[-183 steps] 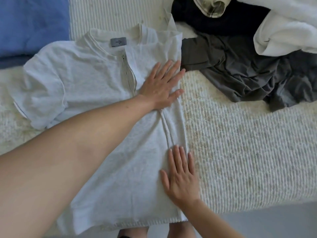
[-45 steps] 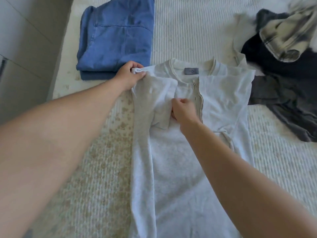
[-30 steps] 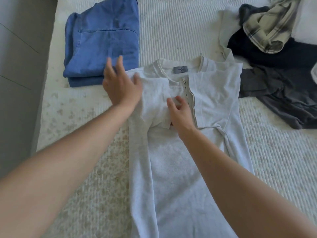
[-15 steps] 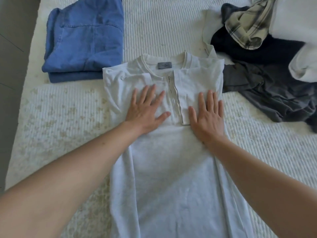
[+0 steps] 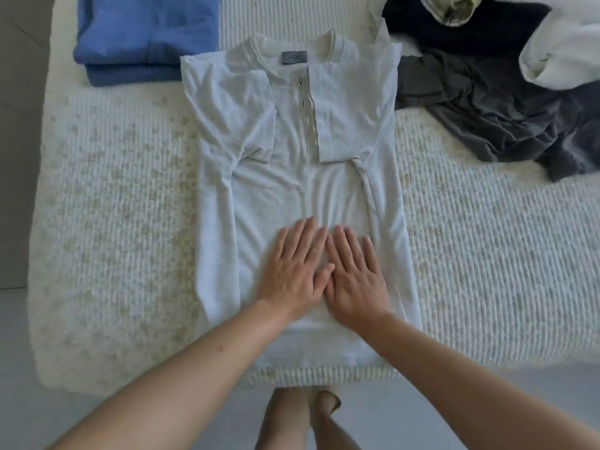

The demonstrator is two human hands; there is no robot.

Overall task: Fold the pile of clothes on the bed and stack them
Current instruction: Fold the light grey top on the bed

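Your left hand [image 5: 293, 269] and right hand [image 5: 352, 274] lie flat, fingers spread, side by side on the lower middle of the white shirt [image 5: 292, 177]. Its sleeves are folded in, and its hem reaches the near edge of the bed [image 5: 487, 271]. Bare bedcover lies on both sides. Folded blue clothes [image 5: 146, 37] touch its top-left corner; the unfolded pile [image 5: 493, 102] sits beside its top-right corner.

Left hand [image 5: 293, 267]: palm down, fingers straight and slightly spread, pointing away from the body. Right hand [image 5: 355, 271]: likewise flat, fingers extended, set just beside the left, thumbs touching or overlapping. Both forearms bare, reaching forward and converging from the lower corners. Bare legs stood below, between the arms.
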